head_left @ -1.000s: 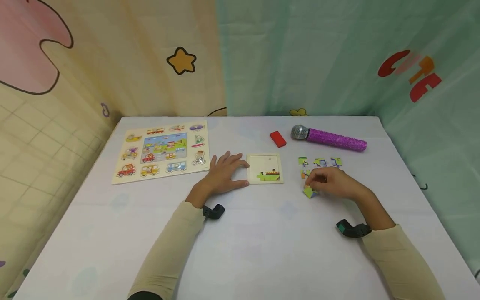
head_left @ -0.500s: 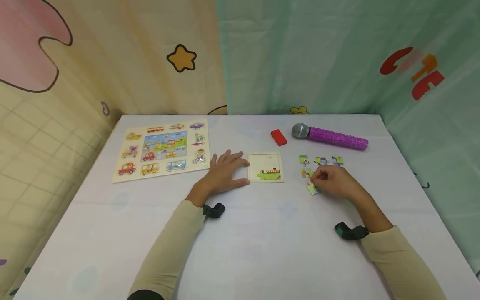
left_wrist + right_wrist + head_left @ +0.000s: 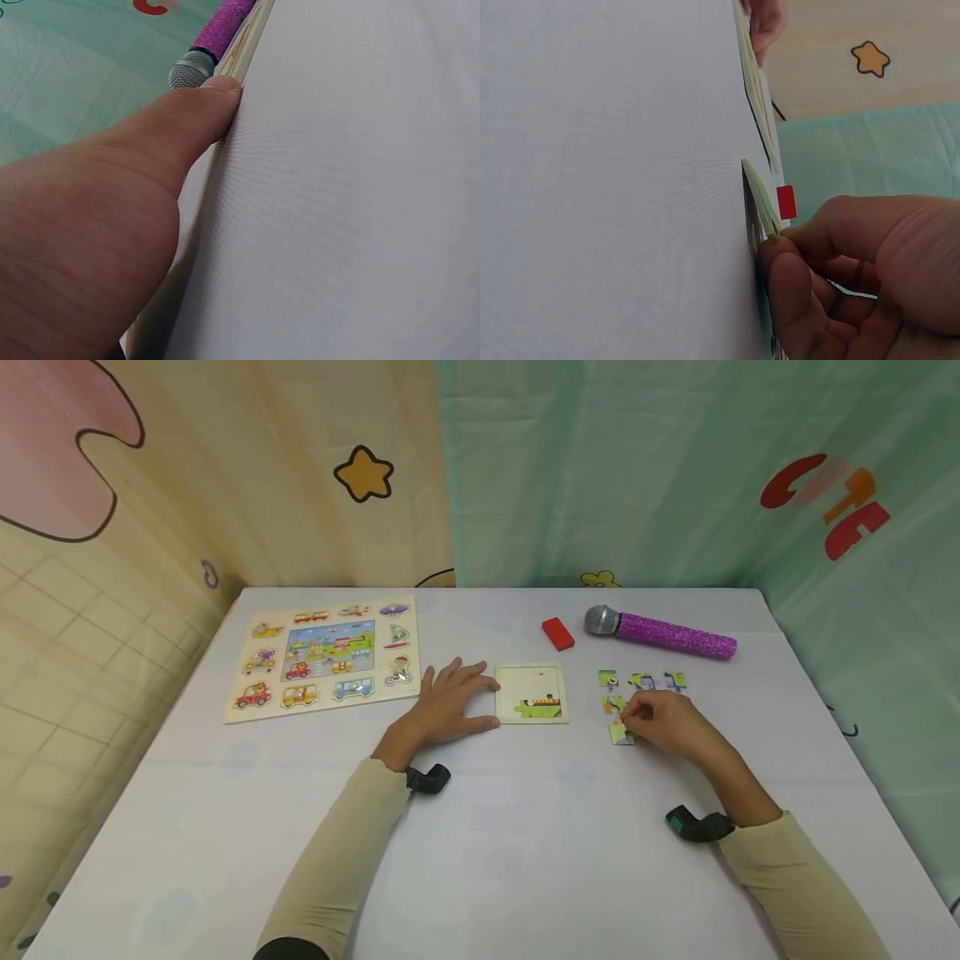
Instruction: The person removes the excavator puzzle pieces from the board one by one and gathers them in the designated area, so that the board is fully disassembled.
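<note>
My right hand [image 3: 667, 720] pinches a small green jigsaw piece [image 3: 621, 735] between thumb and fingers. In the right wrist view this piece [image 3: 759, 193] is tilted, one edge off the white surface. Several other jigsaw pieces [image 3: 608, 678] lie just beyond the hand, some partly hidden by it. My left hand [image 3: 450, 702] lies with fingers spread, its thumb and index fingertips touching the left edge of a small square wooden puzzle tray [image 3: 517, 677]. A green piece with a red and yellow picture [image 3: 538, 707] sits in the tray's lower right part.
A large wooden vehicle puzzle board [image 3: 240, 693] lies left of my left hand. Behind the tray are a red block [image 3: 557, 633] and a purple glitter microphone [image 3: 667, 633]. Printed curtains [image 3: 600, 468] stand around the white table [image 3: 495, 843].
The pinched piece has turned and come level with the column of pieces beside it. My right hand shifts only slightly. My left hand stays at the tray.
</note>
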### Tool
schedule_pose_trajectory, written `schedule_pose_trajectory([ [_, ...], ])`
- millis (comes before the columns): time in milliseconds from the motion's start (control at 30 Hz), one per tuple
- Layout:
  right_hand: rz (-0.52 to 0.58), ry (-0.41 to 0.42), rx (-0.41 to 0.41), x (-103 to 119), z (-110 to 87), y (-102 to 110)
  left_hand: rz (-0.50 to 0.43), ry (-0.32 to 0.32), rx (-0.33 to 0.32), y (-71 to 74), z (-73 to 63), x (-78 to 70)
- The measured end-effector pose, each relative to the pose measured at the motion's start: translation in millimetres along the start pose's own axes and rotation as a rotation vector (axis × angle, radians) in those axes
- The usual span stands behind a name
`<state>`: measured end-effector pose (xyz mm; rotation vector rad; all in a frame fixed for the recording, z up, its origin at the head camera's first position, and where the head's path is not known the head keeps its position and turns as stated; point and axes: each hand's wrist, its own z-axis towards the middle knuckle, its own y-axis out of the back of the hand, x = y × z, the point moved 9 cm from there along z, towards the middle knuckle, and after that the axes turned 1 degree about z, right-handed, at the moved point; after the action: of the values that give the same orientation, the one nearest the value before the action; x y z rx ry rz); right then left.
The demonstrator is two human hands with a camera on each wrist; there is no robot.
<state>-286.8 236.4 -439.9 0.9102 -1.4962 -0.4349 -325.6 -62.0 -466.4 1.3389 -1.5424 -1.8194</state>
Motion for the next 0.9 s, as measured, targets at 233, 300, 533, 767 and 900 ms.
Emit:
schedule_pose_trajectory([
  [233,-0.024,-0.003,0.001,4,-1.9,-2,0.0,0.008,0.007,0.7,-0.3,-0.3],
  [300,-0.031,-0.001,0.001,5,-2.2,-3,-0.008,0.011,0.012,1.0,-0.5,-0.6],
  [533,-0.066,-0.002,-0.008,7,-3.0,-4,-0.018,0.016,0.021,2.6,-1.1,-2.6],
  [767,-0.116,0.015,-0.045,13,-4.1,-4,-0.022,0.008,0.013,3.7,-1.6,-2.9],
  [900,-0.126,0.007,-0.044,12,-3.9,-5,-0.029,0.004,0.011,3.7,-1.5,-3.2],
])
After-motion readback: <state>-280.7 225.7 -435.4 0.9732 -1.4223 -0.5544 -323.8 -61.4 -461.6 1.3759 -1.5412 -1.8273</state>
